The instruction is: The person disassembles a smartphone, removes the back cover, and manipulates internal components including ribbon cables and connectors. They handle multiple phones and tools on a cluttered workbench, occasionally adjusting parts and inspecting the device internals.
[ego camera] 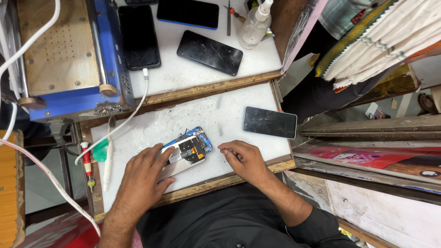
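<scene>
Left hand (143,177) lies palm-down, fingers spread and loosely curled over the lower-left end of the opened blue-framed phone with exposed black and gold circuit parts (187,151), pinning it to the scuffed white work mat (161,124); thumb tucked under the near edge, so it presses rather than pinches. Phone's long axis runs from under the left palm up and to the right, away from the body, its free end poking out past the left fingertips. Right hand (243,158) sits just right of that free end, fingers bunched together, tips pointing at the board; whether it pinches a small tool or part cannot be told. Left hand touches the phone, right is near but apart. Beyond the right hand lies an intact black slab phone with pale edge (269,122). Left of the left hand: red-handled screwdriver (87,165) and white cable (124,119).
</scene>
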